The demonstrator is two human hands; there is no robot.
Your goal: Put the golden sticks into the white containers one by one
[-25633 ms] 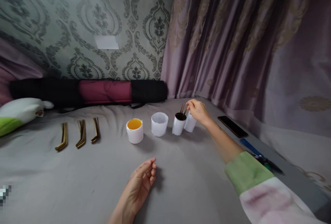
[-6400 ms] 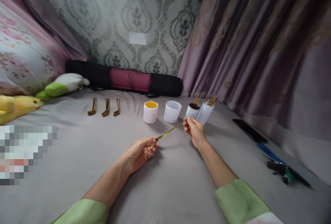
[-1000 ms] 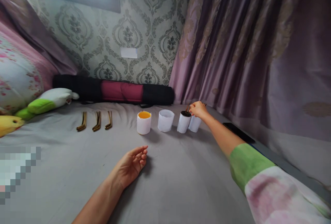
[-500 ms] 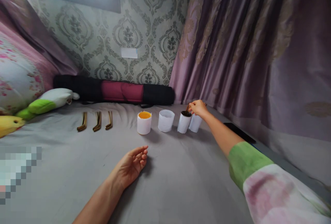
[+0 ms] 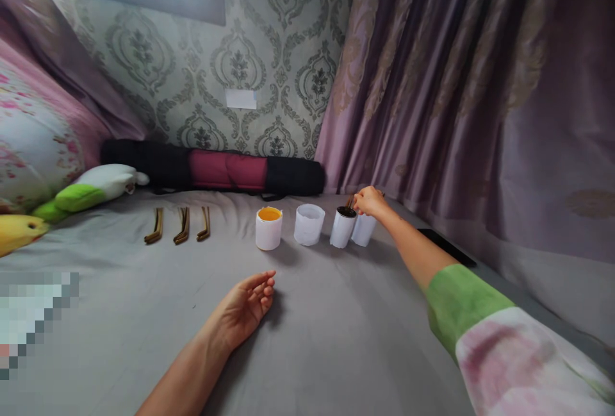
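Note:
My right hand (image 5: 369,201) reaches over the narrow white cups with its fingers pinched together. Its fingertips are beside thin brown sticks (image 5: 349,200) that stand up from the dark-mouthed white cup (image 5: 341,230); whether they grip one is hard to see. Another white cup (image 5: 364,230) stands just right of it, its top partly covered by the hand. My left hand (image 5: 247,307) rests on the grey sheet, palm turned sideways, fingers loosely curled and holding nothing. Farther left lie three small bundles of bent gold straws (image 5: 155,227).
A white tub with an orange inside (image 5: 268,230) and a wider translucent cup (image 5: 309,225) stand mid-row. Behind lies a long black and maroon bag (image 5: 225,169). Plush toys (image 5: 81,195) lie at left, a dark flat object (image 5: 446,247) at right, near the curtain (image 5: 432,83).
My right hand has shifted very slightly right at the cup's mouth, and more of the brown sticks show beside its fingertips. The left hand stays in place.

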